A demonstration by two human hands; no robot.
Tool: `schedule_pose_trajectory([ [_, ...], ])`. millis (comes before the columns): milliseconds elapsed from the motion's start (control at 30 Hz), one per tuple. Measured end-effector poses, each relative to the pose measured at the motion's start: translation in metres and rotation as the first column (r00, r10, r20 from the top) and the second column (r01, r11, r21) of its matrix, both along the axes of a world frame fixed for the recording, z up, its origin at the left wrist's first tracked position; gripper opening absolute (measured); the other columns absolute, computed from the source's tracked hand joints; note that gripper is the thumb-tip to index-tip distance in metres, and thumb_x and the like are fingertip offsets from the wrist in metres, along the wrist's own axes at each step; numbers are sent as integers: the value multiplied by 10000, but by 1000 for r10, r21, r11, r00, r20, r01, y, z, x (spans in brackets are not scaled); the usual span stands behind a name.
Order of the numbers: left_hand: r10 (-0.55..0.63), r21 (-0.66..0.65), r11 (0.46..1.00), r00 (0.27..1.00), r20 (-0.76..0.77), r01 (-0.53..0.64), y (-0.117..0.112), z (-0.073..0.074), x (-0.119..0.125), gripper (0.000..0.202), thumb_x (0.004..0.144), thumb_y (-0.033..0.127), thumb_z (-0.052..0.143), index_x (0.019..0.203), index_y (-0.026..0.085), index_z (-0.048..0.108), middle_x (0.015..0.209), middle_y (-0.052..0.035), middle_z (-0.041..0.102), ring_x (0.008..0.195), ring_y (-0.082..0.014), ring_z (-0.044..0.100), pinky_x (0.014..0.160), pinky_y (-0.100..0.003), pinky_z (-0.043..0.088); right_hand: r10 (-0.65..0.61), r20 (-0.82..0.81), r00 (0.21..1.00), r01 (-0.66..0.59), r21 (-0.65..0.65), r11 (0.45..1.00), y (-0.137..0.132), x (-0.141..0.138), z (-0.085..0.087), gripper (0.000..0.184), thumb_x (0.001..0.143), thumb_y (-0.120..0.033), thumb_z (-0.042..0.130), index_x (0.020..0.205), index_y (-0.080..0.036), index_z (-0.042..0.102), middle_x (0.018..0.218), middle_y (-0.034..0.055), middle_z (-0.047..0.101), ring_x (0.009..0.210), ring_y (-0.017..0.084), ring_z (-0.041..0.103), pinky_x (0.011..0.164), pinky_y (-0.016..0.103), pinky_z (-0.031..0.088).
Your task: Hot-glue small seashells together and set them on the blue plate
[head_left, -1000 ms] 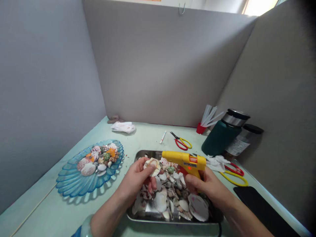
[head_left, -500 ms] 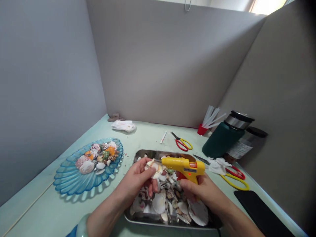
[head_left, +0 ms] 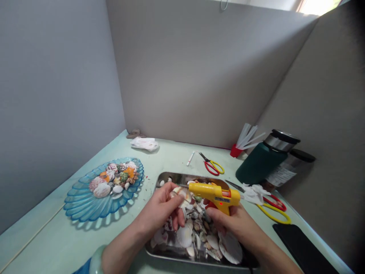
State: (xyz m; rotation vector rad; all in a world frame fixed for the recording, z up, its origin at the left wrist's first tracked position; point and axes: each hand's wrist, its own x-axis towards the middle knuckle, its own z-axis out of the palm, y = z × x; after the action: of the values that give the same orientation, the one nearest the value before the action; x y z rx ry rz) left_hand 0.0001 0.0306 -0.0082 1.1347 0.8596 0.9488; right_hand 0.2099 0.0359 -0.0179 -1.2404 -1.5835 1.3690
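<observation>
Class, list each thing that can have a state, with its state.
Left hand: closed on pale shell
Right hand: gripping glue gun
Glue gun: red light lit
Tray: holding shells
Blue plate: holding other shells
Red cup: holding sticks
Green bottle: lid on
Jar: lid on
Far scissors: blades unclear
Near scissors: partly under tissue

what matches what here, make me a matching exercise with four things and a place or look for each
Things:
1. glue gun
2. scalloped dish
3. small cup
4. metal tray

Place or look:
A. red, with pale sticks in it
B. beneath the left hand
C. in the right hand
D. blue and see-through

Pairs: 1-C, 2-D, 3-A, 4-B
</observation>
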Motion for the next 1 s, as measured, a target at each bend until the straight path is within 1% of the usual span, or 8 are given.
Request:
schedule_pose_trajectory([
  [133,15,-22,1000,998,59,-13,0,2,0,169,867,345,500,841,185,452,448,25,623,306,-74,484,333,-134,363,2,-4,1000,-2,-3,1000,1,1,-2,280,744,-410,658,884,-175,596,489,-71,457,416,72,390,409,192,348],
  [267,42,-38,999,992,120,-37,0,5,0,176,838,333,544,838,184,451,459,30,616,318,-83,505,338,-148,401,-20,8,1000,20,-2,1000,2,2,-4,286,742,-412,656,876,-167,595,497,-72,449,416,67,377,396,184,325],
  [467,62,-26,998,981,182,-58,0,4,-2,154,839,305,539,835,176,455,548,-3,653,351,-89,534,345,-159,420,-52,-4,999,52,-2,999,2,2,-3,279,740,-406,651,845,-155,589,522,-71,432,412,56,355,383,176,288],
  [533,58,-32,998,981,186,-53,0,3,-2,157,840,309,538,834,176,454,555,-3,654,342,-85,527,342,-158,417,-69,-11,998,69,-11,998,2,1,-3,282,731,-404,658,840,-154,587,521,-72,430,409,55,348,382,179,282],
  [667,33,-30,999,983,183,-28,0,1,-2,159,836,306,548,829,182,449,601,-1,662,359,-82,543,354,-161,425,-64,-24,998,64,-17,998,2,-1,-2,283,733,-400,662,841,-151,586,525,-69,435,411,58,351,386,186,277],
  [833,-10,-32,999,994,105,13,-1,3,-1,139,854,299,525,834,186,446,445,34,607,349,-93,538,358,-148,413,-55,-7,998,55,-5,998,1,-1,-3,277,752,-396,652,839,-143,581,519,-69,435,421,58,354,394,185,284],
  [1000,2,-59,998,997,71,2,-3,7,1,187,823,343,563,809,187,461,428,41,596,342,-98,539,354,-149,396,-49,5,999,49,11,999,1,0,-4,268,760,-390,652,851,-145,590,525,-65,435,432,61,356,393,182,292],
])
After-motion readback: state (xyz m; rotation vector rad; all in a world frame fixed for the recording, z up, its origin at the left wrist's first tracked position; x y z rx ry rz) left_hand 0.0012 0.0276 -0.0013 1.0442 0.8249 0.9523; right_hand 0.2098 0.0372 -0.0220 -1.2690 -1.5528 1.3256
